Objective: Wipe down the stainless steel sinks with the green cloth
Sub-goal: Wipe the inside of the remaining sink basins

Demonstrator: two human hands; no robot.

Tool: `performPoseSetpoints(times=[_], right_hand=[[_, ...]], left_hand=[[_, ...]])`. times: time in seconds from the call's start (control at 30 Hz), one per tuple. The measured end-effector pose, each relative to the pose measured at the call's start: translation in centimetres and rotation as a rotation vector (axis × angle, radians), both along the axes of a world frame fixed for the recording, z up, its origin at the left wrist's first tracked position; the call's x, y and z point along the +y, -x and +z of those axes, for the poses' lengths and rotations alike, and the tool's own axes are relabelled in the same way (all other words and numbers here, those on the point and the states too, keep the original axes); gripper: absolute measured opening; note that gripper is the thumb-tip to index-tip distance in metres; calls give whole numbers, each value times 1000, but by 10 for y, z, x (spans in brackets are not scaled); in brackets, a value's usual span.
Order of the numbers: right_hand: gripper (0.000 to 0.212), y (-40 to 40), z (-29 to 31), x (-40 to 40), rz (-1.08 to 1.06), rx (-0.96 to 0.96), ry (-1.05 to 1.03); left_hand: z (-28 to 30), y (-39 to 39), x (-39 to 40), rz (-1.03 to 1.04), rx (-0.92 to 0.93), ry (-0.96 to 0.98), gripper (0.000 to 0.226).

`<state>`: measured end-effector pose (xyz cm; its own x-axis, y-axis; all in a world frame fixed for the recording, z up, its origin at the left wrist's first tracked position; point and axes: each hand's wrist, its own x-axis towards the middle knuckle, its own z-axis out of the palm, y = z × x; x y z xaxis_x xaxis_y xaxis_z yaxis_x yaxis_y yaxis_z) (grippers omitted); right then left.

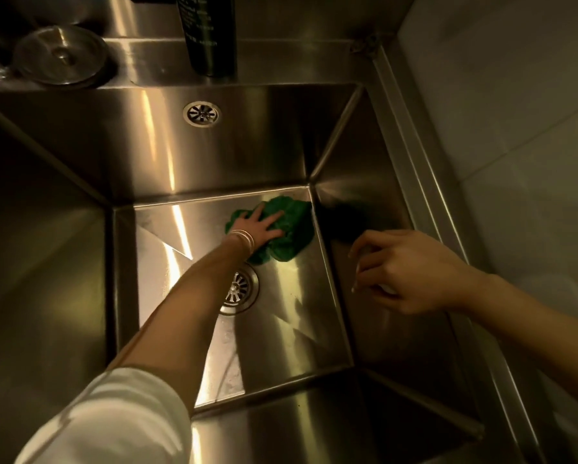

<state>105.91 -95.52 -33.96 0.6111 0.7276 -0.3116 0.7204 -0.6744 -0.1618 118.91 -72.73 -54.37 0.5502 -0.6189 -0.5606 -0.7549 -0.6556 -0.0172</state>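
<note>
A deep stainless steel sink (281, 329) fills the view. On its floor, in the far right corner, lies the crumpled green cloth (291, 229). My left hand (261, 226) reaches down into the basin and presses flat on the cloth with spread fingers; bangles circle that wrist. My right hand (408, 269) hovers above the sink's right wall near the rim, fingers loosely curled, holding nothing that I can see.
A round drain strainer (239, 289) sits in the floor just near of the cloth. An overflow grate (202, 114) is in the back wall. On the back ledge stand a dark bottle (210, 35) and a steel lid (60, 55). A tiled wall (515, 112) runs along the right.
</note>
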Motion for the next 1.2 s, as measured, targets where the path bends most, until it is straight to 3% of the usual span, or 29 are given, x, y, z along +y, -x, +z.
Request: performPoseSetpoints(times=[0.37, 0.53, 0.73, 0.8, 1.0, 1.2], right_hand=[[28, 1, 9, 3, 1, -7, 31], [30, 0, 11, 6, 14, -12, 14], [32, 3, 17, 13, 18, -35, 3], [32, 3, 18, 14, 17, -34, 10], [34, 6, 12, 11, 3, -3, -17], [32, 4, 3, 4, 42, -30, -20]], left_hand=[[-5, 15, 108, 529, 60, 102, 52], [-4, 52, 150, 773, 25, 105, 56], [2, 106, 144, 1089, 129, 60, 62], [0, 125, 137, 1047, 113, 33, 62], [-11, 189, 95, 791, 295, 4, 57], [2, 211, 7, 686, 419, 126, 64]])
